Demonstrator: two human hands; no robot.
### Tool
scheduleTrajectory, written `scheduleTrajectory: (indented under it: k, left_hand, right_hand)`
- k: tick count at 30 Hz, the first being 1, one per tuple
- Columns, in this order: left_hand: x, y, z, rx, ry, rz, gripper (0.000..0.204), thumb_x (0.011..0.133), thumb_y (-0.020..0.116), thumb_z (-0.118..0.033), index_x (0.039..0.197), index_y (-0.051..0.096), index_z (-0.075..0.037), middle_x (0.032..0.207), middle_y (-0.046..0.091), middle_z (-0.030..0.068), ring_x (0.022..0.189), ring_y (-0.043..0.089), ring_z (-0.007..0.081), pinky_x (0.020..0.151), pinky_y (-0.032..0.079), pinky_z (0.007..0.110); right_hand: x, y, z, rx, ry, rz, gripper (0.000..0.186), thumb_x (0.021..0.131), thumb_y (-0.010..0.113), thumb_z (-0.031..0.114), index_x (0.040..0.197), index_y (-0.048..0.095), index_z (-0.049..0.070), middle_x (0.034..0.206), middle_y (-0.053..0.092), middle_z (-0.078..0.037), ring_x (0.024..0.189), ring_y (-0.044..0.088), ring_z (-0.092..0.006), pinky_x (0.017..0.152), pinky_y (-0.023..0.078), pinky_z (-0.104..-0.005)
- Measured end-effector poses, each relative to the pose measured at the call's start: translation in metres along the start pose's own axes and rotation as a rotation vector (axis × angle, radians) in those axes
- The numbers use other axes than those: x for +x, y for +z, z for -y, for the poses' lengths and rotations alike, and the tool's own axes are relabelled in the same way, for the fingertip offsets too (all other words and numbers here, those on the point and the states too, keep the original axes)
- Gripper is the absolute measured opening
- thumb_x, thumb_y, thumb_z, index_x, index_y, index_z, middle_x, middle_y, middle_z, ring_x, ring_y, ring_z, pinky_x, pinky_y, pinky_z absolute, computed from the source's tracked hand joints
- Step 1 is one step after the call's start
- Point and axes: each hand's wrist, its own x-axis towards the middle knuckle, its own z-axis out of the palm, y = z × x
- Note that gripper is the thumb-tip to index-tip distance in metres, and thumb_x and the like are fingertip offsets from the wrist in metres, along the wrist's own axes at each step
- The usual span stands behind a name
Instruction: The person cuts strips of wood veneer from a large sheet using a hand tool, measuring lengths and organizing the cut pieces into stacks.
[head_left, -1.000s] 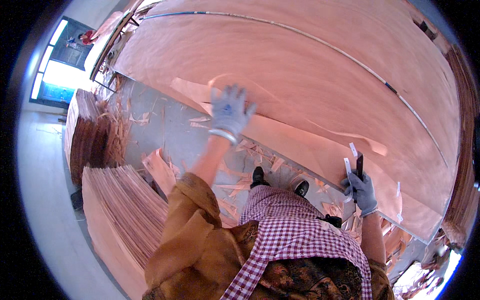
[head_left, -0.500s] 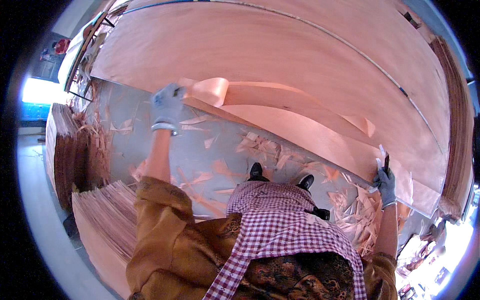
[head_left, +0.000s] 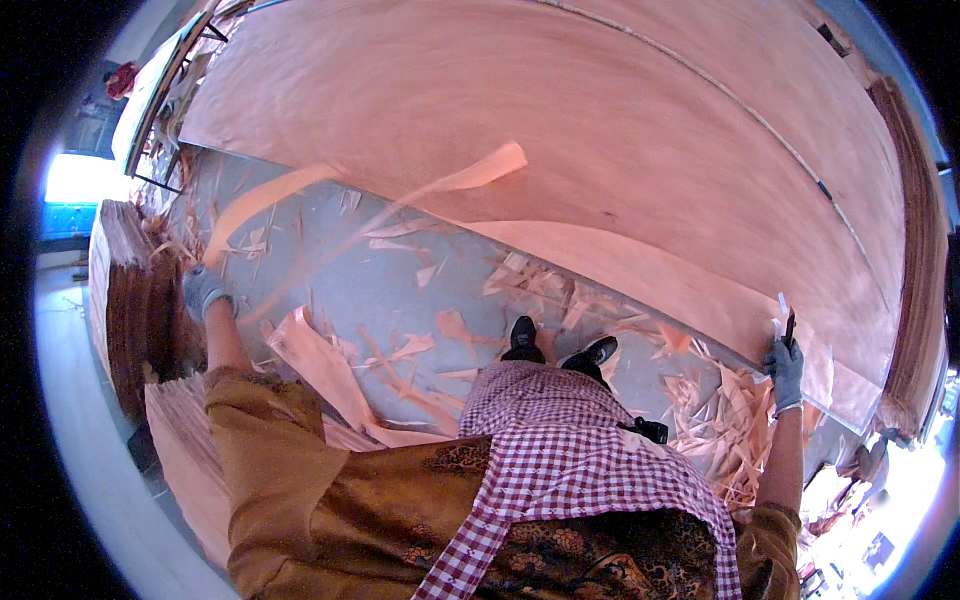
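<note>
Left grip (head_left: pixel 207 292) pinches a strip (head_left: pixel 255 198) running lengthwise away and rightward, while right grip (head_left: pixel 786 371) clasps a tool (head_left: pixel 790 326) pointing forward.

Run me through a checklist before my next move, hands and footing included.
1. Left hand and right hand gloved: ok.
2. Thin strip gripped in the left hand: ok, it runs into the glove.
3. Strip clear of the large sheet: cannot tell, part of it is blurred.
4. Dark tool held in the right hand: ok.
5. Long rod clear of both hands: ok.
6. Floor around the shoes free of scraps: not ok.
</note>
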Motion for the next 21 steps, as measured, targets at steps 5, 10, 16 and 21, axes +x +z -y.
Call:
scheduleTrajectory:
  k: [5,10,16,21]
  left_hand:
    - [-0.087,-0.018,-0.037,-0.275,0.725,-0.267,0.033,0.086,0.048,-0.017,0.114,0.055,0.001,0.123,0.055,0.016,0.114,0.052,0.029,0.095,0.041,0.039]
    - [-0.266,-0.032,-0.143,-0.401,1.391,0.112,0.031,0.082,0.052,-0.011,0.111,0.06,-0.008,0.118,0.055,0.0143,0.111,0.049,0.0339,0.097,0.036,0.047]
    - [-0.325,0.0,-0.182,-0.576,1.222,0.142,0.035,0.078,0.058,-0.013,0.112,0.061,-0.01,0.122,0.054,0.0119,0.114,0.048,0.033,0.095,0.036,0.046]
    - [-0.35,-0.028,-0.187,-0.508,1.278,0.091,0.04,0.079,0.058,-0.016,0.118,0.056,-0.009,0.124,0.051,0.0126,0.115,0.047,0.0332,0.099,0.032,0.047]
  right_hand:
    - [0.0,-0.007,-0.006,0.014,0.01,0.006,0.015,0.09,0.057,0.022,0.086,0.049,0.01,0.06,0.051,-0.001,0.046,0.048,-0.0095,0.039,0.04,-0.0243]
    - [-0.004,-0.008,0.001,-0.005,0.009,-0.005,0.015,0.09,0.056,0.023,0.086,0.049,0.01,0.06,0.049,0.001,0.045,0.046,-0.0086,0.04,0.038,-0.0227]
    - [-0.01,0.001,0.015,-0.061,0.006,-0.008,0.015,0.089,0.059,0.02,0.082,0.051,0.01,0.063,0.046,0.005,0.049,0.041,-0.0054,0.042,0.032,-0.0214]
    - [-0.006,-0.012,-0.004,-0.151,-0.051,-0.035,0.014,0.089,0.057,0.023,0.084,0.05,0.012,0.064,0.047,0.003,0.05,0.045,-0.0071,0.043,0.036,-0.0214]
